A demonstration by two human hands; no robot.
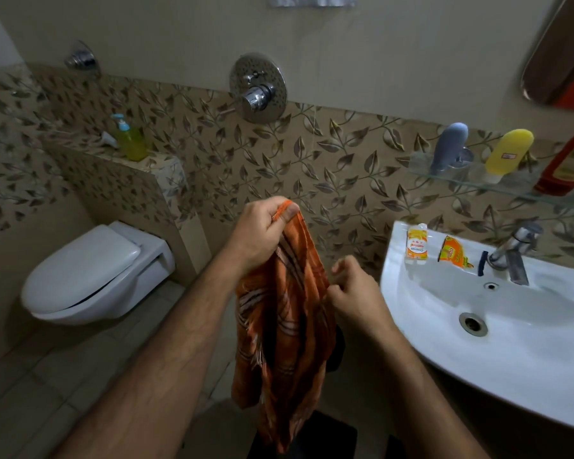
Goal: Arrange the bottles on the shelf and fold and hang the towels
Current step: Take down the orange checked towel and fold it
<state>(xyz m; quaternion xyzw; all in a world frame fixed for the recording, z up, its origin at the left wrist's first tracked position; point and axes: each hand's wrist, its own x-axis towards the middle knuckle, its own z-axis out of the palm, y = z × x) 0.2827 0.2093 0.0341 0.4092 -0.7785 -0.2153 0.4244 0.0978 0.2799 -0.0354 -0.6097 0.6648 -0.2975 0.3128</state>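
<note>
An orange striped towel [285, 326] hangs bunched in front of me. My left hand [262, 230] pinches its top corner and holds it up. My right hand [355, 293] sits lower, at the towel's right edge, fingers loosely curled; whether it holds the cloth I cannot tell. On the glass shelf [497, 183] at the right stand a grey-blue bottle [449, 147], a yellow bottle [507, 154] and a red bottle [567, 160]. A green pump bottle [131, 139] stands on the tiled ledge at the left. A white towel [312, 0] hangs at the top edge.
A white sink [411, 293] with a tap [514, 250], two sachets [417, 243] and a razor is at the right. A white toilet [93, 276] is at the left. A chrome shower mixer [257, 89] is on the leaf-patterned wall.
</note>
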